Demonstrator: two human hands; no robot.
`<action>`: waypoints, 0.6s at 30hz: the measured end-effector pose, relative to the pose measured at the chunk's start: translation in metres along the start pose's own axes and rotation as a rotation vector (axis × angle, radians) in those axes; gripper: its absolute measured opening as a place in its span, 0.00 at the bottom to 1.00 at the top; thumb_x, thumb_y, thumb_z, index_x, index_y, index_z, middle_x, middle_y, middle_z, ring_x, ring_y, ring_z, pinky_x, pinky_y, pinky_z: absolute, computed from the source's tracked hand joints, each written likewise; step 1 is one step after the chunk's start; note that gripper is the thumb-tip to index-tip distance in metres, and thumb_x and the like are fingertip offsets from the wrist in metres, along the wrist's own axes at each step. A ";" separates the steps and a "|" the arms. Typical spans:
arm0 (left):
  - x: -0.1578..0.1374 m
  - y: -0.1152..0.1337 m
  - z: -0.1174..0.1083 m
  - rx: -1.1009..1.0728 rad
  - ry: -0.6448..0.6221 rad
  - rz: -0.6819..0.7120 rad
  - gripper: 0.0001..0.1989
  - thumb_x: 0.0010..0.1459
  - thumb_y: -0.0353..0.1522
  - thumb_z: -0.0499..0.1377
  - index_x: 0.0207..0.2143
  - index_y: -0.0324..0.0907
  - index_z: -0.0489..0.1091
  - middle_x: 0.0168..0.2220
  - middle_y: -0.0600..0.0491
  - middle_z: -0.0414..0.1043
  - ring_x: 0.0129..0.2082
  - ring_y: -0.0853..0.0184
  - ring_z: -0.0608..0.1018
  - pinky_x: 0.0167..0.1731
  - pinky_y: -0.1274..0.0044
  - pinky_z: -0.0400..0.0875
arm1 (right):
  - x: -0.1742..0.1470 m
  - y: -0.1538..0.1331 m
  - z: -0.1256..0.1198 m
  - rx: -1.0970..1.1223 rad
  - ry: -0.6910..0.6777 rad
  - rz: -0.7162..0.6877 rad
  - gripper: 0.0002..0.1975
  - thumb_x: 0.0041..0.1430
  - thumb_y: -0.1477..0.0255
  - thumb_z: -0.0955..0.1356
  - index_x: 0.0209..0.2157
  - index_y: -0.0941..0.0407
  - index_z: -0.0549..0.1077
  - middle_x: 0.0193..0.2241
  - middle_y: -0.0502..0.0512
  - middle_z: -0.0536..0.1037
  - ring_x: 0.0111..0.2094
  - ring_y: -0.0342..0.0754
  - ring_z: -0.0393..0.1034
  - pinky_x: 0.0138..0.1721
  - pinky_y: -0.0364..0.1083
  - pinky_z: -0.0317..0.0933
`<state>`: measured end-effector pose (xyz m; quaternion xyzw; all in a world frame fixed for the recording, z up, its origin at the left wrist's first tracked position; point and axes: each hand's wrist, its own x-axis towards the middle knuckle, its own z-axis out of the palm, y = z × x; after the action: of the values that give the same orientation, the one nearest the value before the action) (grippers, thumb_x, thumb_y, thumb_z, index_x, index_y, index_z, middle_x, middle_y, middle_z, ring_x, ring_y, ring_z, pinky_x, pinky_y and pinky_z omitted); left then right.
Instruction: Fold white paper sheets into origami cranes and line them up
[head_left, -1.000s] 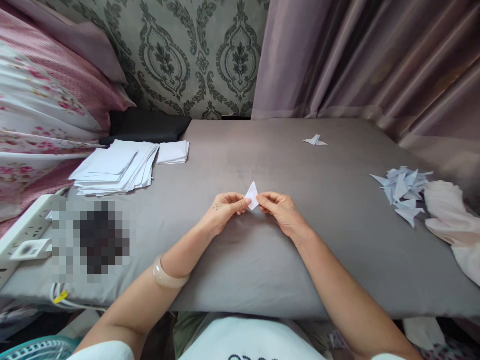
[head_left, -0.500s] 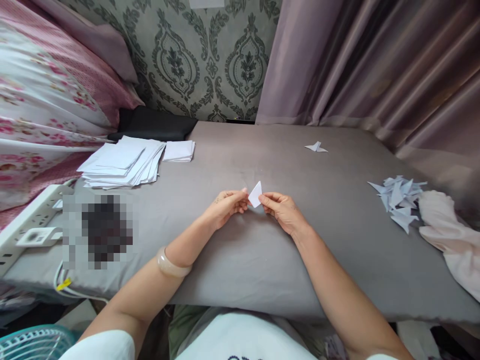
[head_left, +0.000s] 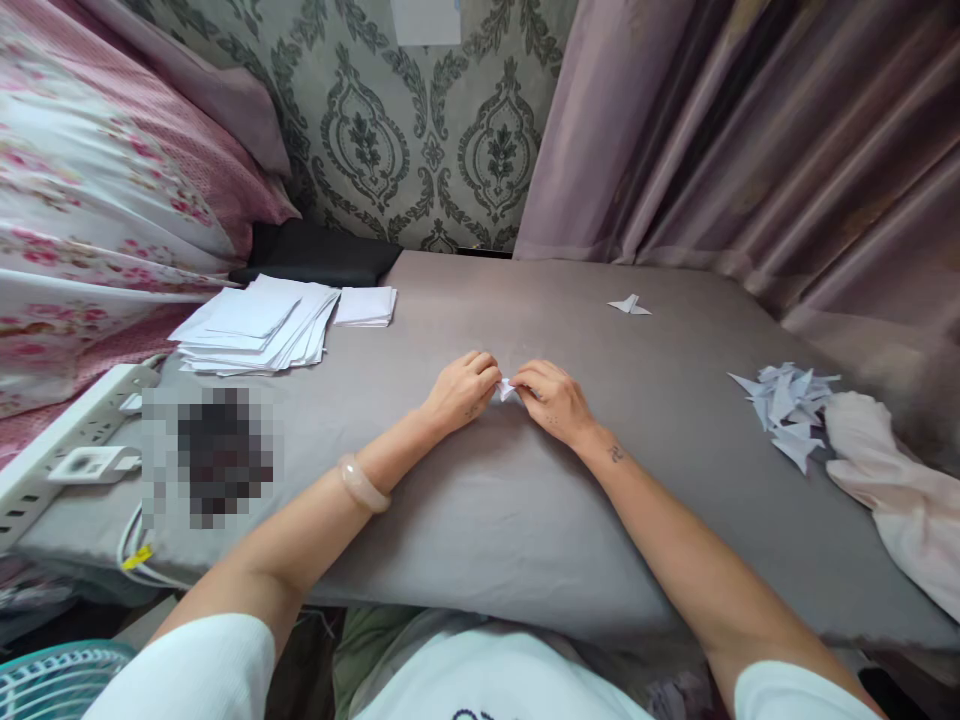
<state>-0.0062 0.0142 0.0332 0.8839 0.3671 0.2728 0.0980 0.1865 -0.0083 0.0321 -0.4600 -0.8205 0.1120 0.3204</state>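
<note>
Between my hands, above the middle of the grey-covered table, is a small piece of folded white paper. My left hand, backs of the fingers up, pinches its left side. On the other side my right hand grips the right edge between thumb and fingertips. Both hands hide most of the paper, so its exact shape cannot be made out. One finished-looking folded paper crane lies apart at the back right. A heap of similar folded paper cranes sits at the right.
Stacked white paper sheets lie at the back left, with a smaller paper stack beside them. A power strip with plugs and cables runs along the left edge. Pale cloth is bunched at the right, and a curtain hangs behind.
Both hands have turned over, backs upward. The paper, earlier a flat kite shape held mainly by the right hand, is now pinched from both sides and looks more bent. The view has tilted slightly.
</note>
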 end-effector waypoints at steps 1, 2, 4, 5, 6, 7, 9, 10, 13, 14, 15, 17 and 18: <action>0.002 -0.002 0.003 0.120 -0.053 0.048 0.11 0.62 0.28 0.50 0.35 0.39 0.73 0.40 0.43 0.72 0.40 0.60 0.71 0.42 0.71 0.64 | 0.001 0.004 0.003 -0.108 -0.028 -0.066 0.11 0.62 0.76 0.62 0.33 0.54 0.76 0.36 0.57 0.76 0.38 0.49 0.67 0.43 0.48 0.58; 0.004 -0.003 0.005 0.215 -0.115 0.086 0.11 0.63 0.28 0.50 0.35 0.38 0.72 0.41 0.42 0.72 0.41 0.59 0.71 0.42 0.69 0.65 | 0.001 0.007 0.005 -0.193 -0.056 -0.108 0.12 0.62 0.77 0.61 0.33 0.55 0.76 0.36 0.58 0.76 0.38 0.49 0.67 0.42 0.48 0.58; 0.006 -0.005 0.009 0.317 -0.226 0.135 0.11 0.63 0.27 0.49 0.36 0.37 0.72 0.41 0.42 0.72 0.41 0.58 0.71 0.41 0.68 0.66 | -0.001 0.011 0.009 -0.288 -0.108 -0.143 0.12 0.63 0.78 0.61 0.34 0.55 0.76 0.36 0.58 0.76 0.38 0.49 0.66 0.42 0.48 0.59; 0.005 -0.005 0.010 0.321 -0.255 0.134 0.11 0.62 0.26 0.49 0.37 0.36 0.72 0.41 0.42 0.71 0.41 0.58 0.71 0.41 0.68 0.67 | -0.003 0.013 0.011 -0.297 -0.126 -0.142 0.12 0.62 0.78 0.61 0.35 0.55 0.76 0.37 0.58 0.75 0.38 0.49 0.66 0.42 0.48 0.59; 0.004 -0.006 0.011 0.293 -0.263 0.115 0.12 0.61 0.25 0.49 0.38 0.36 0.72 0.41 0.42 0.71 0.41 0.58 0.71 0.42 0.68 0.67 | -0.005 0.013 0.011 -0.286 -0.137 -0.126 0.13 0.62 0.79 0.61 0.36 0.55 0.76 0.38 0.58 0.75 0.39 0.49 0.66 0.42 0.48 0.59; 0.003 -0.007 0.011 0.236 -0.253 0.078 0.12 0.59 0.23 0.50 0.39 0.36 0.72 0.42 0.42 0.71 0.42 0.59 0.71 0.43 0.69 0.68 | -0.008 0.013 0.011 -0.260 -0.139 -0.097 0.13 0.61 0.80 0.61 0.38 0.55 0.76 0.38 0.57 0.75 0.40 0.49 0.66 0.42 0.48 0.60; -0.001 -0.009 0.009 0.061 -0.207 -0.037 0.16 0.54 0.21 0.51 0.42 0.36 0.72 0.43 0.44 0.71 0.42 0.61 0.72 0.44 0.71 0.68 | -0.013 0.012 0.011 -0.178 -0.120 -0.011 0.15 0.58 0.81 0.61 0.40 0.54 0.76 0.39 0.56 0.74 0.41 0.49 0.66 0.42 0.47 0.61; -0.002 -0.010 0.007 -0.039 -0.188 -0.101 0.17 0.53 0.21 0.51 0.42 0.37 0.73 0.43 0.45 0.70 0.41 0.63 0.72 0.44 0.73 0.68 | -0.014 0.011 0.010 -0.135 -0.103 0.036 0.15 0.57 0.81 0.61 0.40 0.54 0.76 0.39 0.56 0.74 0.42 0.49 0.66 0.43 0.47 0.62; -0.004 -0.012 0.001 -0.251 -0.204 -0.239 0.14 0.51 0.24 0.54 0.41 0.39 0.74 0.42 0.47 0.70 0.37 0.66 0.73 0.41 0.75 0.70 | -0.015 0.009 0.009 -0.045 -0.071 0.121 0.13 0.56 0.79 0.63 0.39 0.55 0.76 0.40 0.57 0.73 0.43 0.49 0.67 0.45 0.47 0.63; -0.003 -0.012 -0.001 -0.284 -0.210 -0.251 0.13 0.52 0.26 0.56 0.40 0.39 0.74 0.42 0.47 0.70 0.37 0.66 0.73 0.40 0.74 0.70 | -0.015 0.008 0.009 -0.033 -0.068 0.129 0.13 0.55 0.79 0.63 0.39 0.55 0.76 0.40 0.57 0.73 0.43 0.50 0.67 0.46 0.48 0.63; -0.003 -0.012 -0.002 -0.302 -0.211 -0.248 0.12 0.53 0.28 0.56 0.41 0.39 0.74 0.41 0.47 0.69 0.37 0.66 0.73 0.40 0.74 0.70 | -0.014 0.008 0.009 -0.027 -0.068 0.131 0.13 0.55 0.78 0.63 0.39 0.55 0.76 0.40 0.57 0.73 0.43 0.50 0.68 0.46 0.48 0.63; -0.003 -0.012 -0.002 -0.314 -0.197 -0.225 0.13 0.54 0.31 0.58 0.42 0.40 0.73 0.41 0.47 0.69 0.38 0.65 0.73 0.41 0.73 0.69 | -0.013 0.007 0.009 -0.022 -0.068 0.129 0.12 0.55 0.78 0.64 0.39 0.55 0.75 0.39 0.57 0.74 0.43 0.50 0.68 0.45 0.49 0.63; -0.002 -0.012 -0.001 -0.312 -0.190 -0.216 0.13 0.54 0.31 0.58 0.43 0.40 0.73 0.41 0.47 0.69 0.38 0.65 0.73 0.42 0.73 0.69 | -0.012 0.006 0.008 -0.021 -0.068 0.132 0.12 0.55 0.78 0.64 0.39 0.55 0.75 0.39 0.57 0.73 0.42 0.50 0.68 0.45 0.49 0.63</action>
<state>-0.0152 0.0209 0.0289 0.8353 0.4020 0.2296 0.2964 0.1900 -0.0143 0.0174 -0.5122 -0.8000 0.1400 0.2794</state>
